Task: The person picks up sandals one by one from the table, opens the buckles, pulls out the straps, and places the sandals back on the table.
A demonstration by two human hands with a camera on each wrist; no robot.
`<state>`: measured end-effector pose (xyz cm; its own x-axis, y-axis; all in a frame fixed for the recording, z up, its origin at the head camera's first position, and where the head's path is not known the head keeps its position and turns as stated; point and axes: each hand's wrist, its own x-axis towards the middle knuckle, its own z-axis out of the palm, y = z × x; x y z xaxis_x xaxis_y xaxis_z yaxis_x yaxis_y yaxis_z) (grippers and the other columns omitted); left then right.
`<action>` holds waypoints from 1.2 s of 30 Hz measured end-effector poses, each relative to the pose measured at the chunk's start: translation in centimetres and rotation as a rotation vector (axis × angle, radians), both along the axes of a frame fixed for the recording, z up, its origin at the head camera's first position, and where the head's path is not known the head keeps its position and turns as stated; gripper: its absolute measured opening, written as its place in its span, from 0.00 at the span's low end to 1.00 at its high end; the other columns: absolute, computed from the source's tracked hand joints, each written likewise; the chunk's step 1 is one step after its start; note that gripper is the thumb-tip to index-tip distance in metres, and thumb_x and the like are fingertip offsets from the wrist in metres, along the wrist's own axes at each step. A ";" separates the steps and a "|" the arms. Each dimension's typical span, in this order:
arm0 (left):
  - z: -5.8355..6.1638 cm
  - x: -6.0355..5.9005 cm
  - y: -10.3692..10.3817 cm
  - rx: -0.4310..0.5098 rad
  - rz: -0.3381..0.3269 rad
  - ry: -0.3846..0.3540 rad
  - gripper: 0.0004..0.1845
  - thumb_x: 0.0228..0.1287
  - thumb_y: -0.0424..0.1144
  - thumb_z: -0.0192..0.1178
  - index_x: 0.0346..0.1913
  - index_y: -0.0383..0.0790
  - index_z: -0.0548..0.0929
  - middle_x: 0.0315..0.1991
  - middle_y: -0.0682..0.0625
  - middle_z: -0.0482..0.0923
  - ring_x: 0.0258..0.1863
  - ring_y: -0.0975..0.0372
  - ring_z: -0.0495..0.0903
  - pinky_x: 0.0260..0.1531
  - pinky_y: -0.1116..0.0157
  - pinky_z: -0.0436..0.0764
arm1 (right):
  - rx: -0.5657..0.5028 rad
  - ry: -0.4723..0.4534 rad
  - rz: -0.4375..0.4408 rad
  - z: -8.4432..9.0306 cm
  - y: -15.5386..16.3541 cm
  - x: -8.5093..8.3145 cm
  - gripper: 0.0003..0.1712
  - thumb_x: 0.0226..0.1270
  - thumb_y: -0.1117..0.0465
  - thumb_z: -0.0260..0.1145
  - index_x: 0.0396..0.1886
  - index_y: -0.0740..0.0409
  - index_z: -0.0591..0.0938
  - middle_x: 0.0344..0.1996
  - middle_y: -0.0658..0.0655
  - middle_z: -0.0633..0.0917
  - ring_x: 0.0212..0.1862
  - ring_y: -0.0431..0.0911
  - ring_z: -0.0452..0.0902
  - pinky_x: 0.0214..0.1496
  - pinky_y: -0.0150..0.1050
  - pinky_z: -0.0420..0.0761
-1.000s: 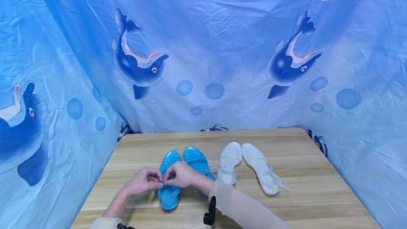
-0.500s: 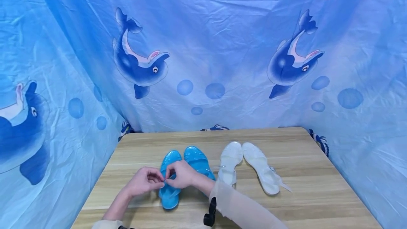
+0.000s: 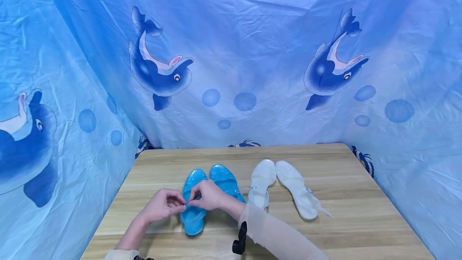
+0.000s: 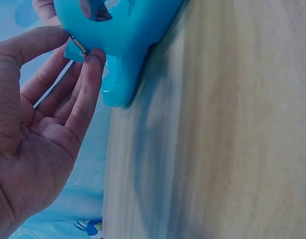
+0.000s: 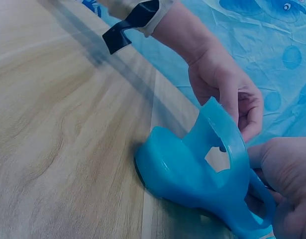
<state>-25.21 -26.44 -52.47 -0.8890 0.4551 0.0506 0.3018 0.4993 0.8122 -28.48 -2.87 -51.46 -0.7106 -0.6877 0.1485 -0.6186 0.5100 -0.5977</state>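
Pair of white sandals (image 3: 285, 187) on wooden table (image 3: 361, 220), against blue dolphin-print curtain (image 3: 252, 51).

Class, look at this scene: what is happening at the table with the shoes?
A person sits at a wooden table with two pairs of jelly sandals on it. Both hands work on the strap of the nearer blue sandal: the left hand pinches the strap end by its small buckle, and the right hand holds the strap from the other side. The second blue sandal lies beside it, partly under the right wrist. The white pair lies untouched to the right, straps loose.
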 end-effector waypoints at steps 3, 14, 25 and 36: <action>0.2 0.1 0.1 0.000 -0.001 0.007 0.06 0.66 0.37 0.74 0.40 0.39 0.90 0.37 0.47 0.90 0.33 0.67 0.87 0.37 0.68 0.88 | 0.016 -0.010 -0.009 0.0 -0.1 0.2 0.04 0.72 0.55 0.75 0.34 0.44 0.91 0.35 0.37 0.90 0.41 0.27 0.81 0.49 0.22 0.81; 0.3 -0.4 0.6 0.013 0.023 0.050 0.05 0.62 0.35 0.77 0.38 0.40 0.91 0.34 0.49 0.91 0.32 0.67 0.88 0.35 0.67 0.89 | -0.021 -0.004 0.026 0.8 0.0 -0.5 0.03 0.71 0.57 0.76 0.35 0.48 0.93 0.35 0.41 0.92 0.40 0.27 0.83 0.46 0.21 0.81; 0.8 -0.2 0.4 0.038 -0.008 0.085 0.05 0.62 0.31 0.76 0.37 0.34 0.89 0.32 0.48 0.89 0.30 0.68 0.86 0.33 0.67 0.88 | 0.009 0.023 0.015 0.6 0.7 -0.6 0.07 0.70 0.61 0.75 0.30 0.47 0.88 0.30 0.40 0.87 0.34 0.28 0.76 0.39 0.22 0.78; 0.4 0.4 0.6 0.001 0.046 0.027 0.06 0.61 0.36 0.78 0.37 0.38 0.91 0.33 0.48 0.90 0.31 0.67 0.87 0.35 0.68 0.88 | -0.031 -0.020 0.042 -0.1 0.2 -0.3 0.03 0.72 0.59 0.75 0.35 0.47 0.90 0.34 0.41 0.91 0.40 0.28 0.83 0.45 0.22 0.81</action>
